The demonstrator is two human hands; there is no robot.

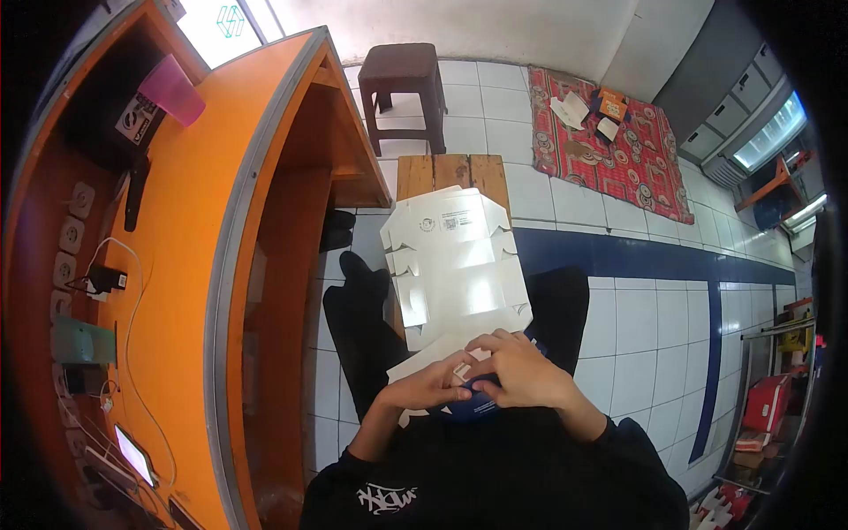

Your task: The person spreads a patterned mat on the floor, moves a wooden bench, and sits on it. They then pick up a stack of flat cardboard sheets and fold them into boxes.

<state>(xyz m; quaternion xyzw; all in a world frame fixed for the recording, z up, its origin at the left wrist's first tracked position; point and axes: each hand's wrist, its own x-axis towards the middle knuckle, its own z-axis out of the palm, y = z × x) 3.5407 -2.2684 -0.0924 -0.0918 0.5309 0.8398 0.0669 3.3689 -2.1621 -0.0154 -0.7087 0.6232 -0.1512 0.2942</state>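
Close to my body, over my lap, is a partly folded cardboard box (473,408) with a dark blue printed outside and white inside. My left hand (428,383) grips its left side, thumb and fingers bent toward the middle. From the right, my right hand (521,371) curls over the top of the box, its fingertips close to those of the left hand. Both hands hide much of the box. Just beyond them, flat die-cut white cardboard sheets (459,265) lie stacked, with small black print near the far end.
The sheets rest on a wooden bench (450,168) between my legs. An orange counter (185,230) stands at left, holding a pink cup (172,91) and cables. Ahead are a brown stool (399,79) and a red patterned mat (601,159) with boxes. Shelving (760,406) stands at right.
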